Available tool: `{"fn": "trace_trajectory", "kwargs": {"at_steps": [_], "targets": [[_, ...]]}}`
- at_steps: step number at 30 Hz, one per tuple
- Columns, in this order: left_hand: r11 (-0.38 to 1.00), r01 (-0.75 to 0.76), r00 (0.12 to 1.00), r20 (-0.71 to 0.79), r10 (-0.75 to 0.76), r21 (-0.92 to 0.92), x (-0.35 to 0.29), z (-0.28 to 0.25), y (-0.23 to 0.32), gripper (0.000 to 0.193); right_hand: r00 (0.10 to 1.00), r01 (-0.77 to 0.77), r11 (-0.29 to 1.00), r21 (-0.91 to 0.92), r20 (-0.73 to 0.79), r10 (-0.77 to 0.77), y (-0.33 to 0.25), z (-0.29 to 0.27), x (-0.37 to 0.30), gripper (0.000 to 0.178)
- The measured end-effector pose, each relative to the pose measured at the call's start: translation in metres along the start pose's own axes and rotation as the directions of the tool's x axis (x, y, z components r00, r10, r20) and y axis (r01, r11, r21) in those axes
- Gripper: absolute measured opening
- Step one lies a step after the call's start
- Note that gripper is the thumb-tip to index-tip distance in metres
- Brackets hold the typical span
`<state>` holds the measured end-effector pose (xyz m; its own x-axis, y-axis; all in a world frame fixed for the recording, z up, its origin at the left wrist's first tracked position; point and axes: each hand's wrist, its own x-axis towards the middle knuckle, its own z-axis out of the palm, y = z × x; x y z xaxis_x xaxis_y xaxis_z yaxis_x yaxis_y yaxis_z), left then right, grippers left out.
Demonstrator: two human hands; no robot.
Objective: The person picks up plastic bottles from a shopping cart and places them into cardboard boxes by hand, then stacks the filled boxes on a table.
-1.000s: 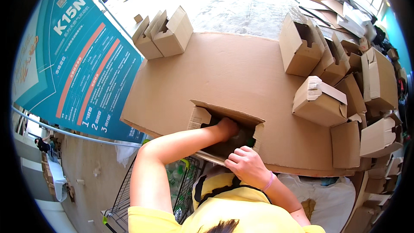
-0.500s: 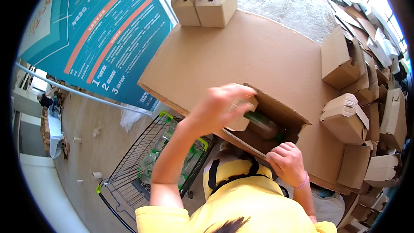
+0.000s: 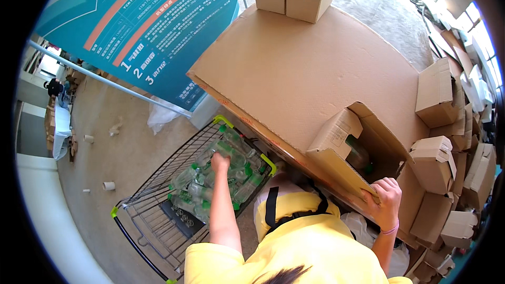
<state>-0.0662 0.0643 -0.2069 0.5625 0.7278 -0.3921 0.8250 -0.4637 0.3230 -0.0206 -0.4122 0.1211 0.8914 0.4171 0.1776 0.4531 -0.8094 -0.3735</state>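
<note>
The left hand (image 3: 221, 164) has just left the box (image 3: 336, 164): half a second ago it was over the box's left end, and now it is down in the shopping cart (image 3: 270, 164), among the clear bottles (image 3: 185, 179) with green caps. For the work in hand, that puts this hand at the loose bottles, while at least one bottle (image 3: 359, 155) already lies inside the box. The head view has also swung toward the cart.

The left fingers are curled at a bottle near the top of the heap, but the hand hides its own grasp, so I cannot tell whether they have closed on it. The right hand (image 3: 386, 201) stays at the box's near edge, its fingers bent over the cardboard wall and pinching it, just beside the right corner.

The box is open at the top and sits at the near side of the cardboard-covered tabletop (image 3: 315, 58). Two more boxes (image 3: 310, 1) stand side by side at the far edge, well apart from both hands.
</note>
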Motion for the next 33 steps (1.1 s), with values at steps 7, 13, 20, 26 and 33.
{"fn": "trace_trajectory", "kwargs": {"at_steps": [7,13,20,26,33], "targets": [[0.335,0.506,0.796,0.281,-0.536,-0.795,0.068,0.107,-0.056,0.061,0.997,-0.080,0.993,-0.087,-0.016,0.079,-0.013,-0.003,-0.003,0.017],[0.559,0.450,0.876,0.224,-0.426,-0.696,0.097,0.122,-0.063,0.063,0.996,-0.094,0.986,-0.135,-0.012,0.094,-0.013,-0.003,-0.009,0.019],[0.727,0.276,0.893,-0.113,-0.437,-0.629,0.020,0.079,0.002,0.072,0.994,-0.101,0.985,-0.143,-0.046,0.095,-0.008,0.004,-0.019,0.020],[0.845,0.083,0.914,-0.296,-0.276,-0.529,0.006,0.012,0.003,0.053,0.998,-0.037,0.991,-0.131,-0.061,0.029,-0.002,0.006,-0.022,0.020],[-0.251,-0.228,0.972,-0.236,-0.001,-0.941,-0.039,-0.146,0.092,0.052,0.995,0.046,0.996,-0.078,-0.081,-0.052,0.004,0.007,-0.024,0.016]]}}
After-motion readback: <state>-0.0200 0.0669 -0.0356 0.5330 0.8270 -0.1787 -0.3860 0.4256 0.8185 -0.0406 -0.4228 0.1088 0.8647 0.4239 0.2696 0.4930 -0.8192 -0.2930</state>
